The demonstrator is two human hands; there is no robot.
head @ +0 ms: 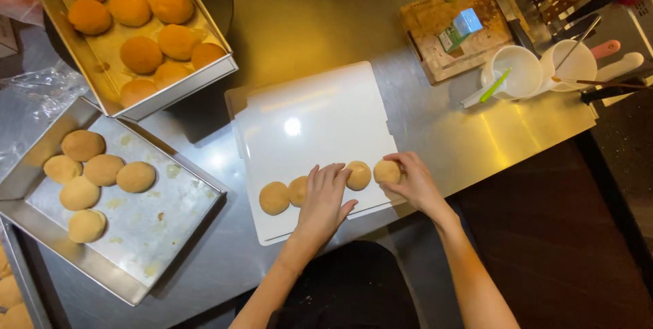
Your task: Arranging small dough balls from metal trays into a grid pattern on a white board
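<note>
Fingers of right hand [413,181] curl round a pale bun [386,171], pinching it at the white board's [320,114] 4 o'clock edge. Left hand [325,196] lies flat, fingers together, over a bun; can't tell if it grips. Row of buns w/ one at 9 o'clock of that hand [274,198]. Steel tray [170,217] sits approx 9 o'clock of board, browned-bun pan [204,77] approx 11.
</note>
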